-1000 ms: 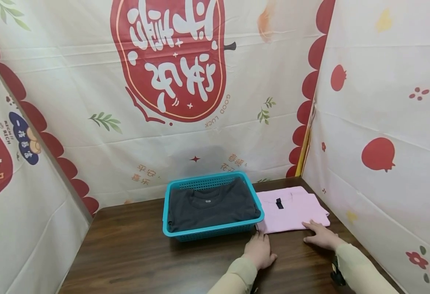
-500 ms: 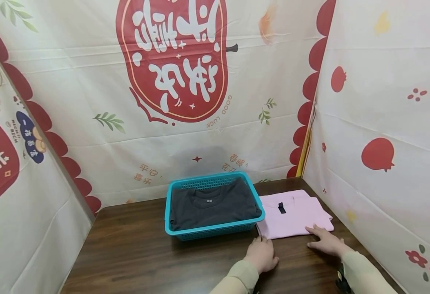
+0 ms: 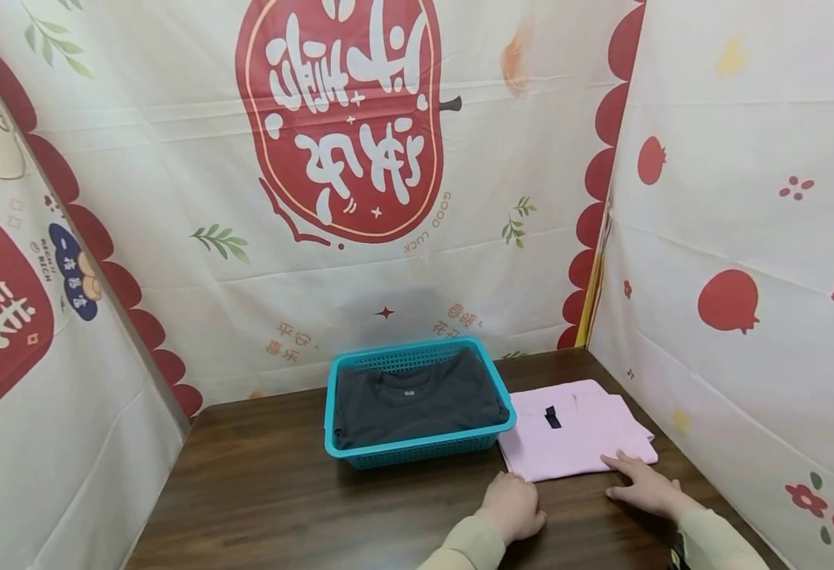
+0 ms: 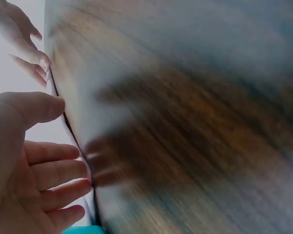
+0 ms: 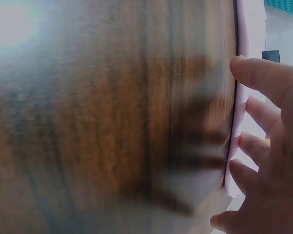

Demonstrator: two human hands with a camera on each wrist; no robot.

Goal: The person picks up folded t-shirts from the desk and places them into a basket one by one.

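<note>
A folded pink T-shirt (image 3: 576,431) with a dark neck label lies on the wooden table, right of the turquoise basket (image 3: 424,451). At its near left corner is my left hand (image 3: 512,507), fingertips at the edge; the left wrist view shows the thumb held apart from nearly straight fingers. My right hand (image 3: 648,487) has its fingers spread over the shirt's near right edge. In the right wrist view those fingertips touch the pink cloth (image 5: 249,48). Inside the basket sits a folded dark grey T-shirt (image 3: 417,404).
The brown table (image 3: 267,491) extends left and in front of the basket. White printed cloth hangs behind it (image 3: 359,293), with another cloth wall (image 3: 730,380) close beside the right arm.
The pink T-shirt has slid toward me and slightly right, along with both hands. Its gap from the back of the table has grown. The basket stays in place while the head view shifts slightly.
</note>
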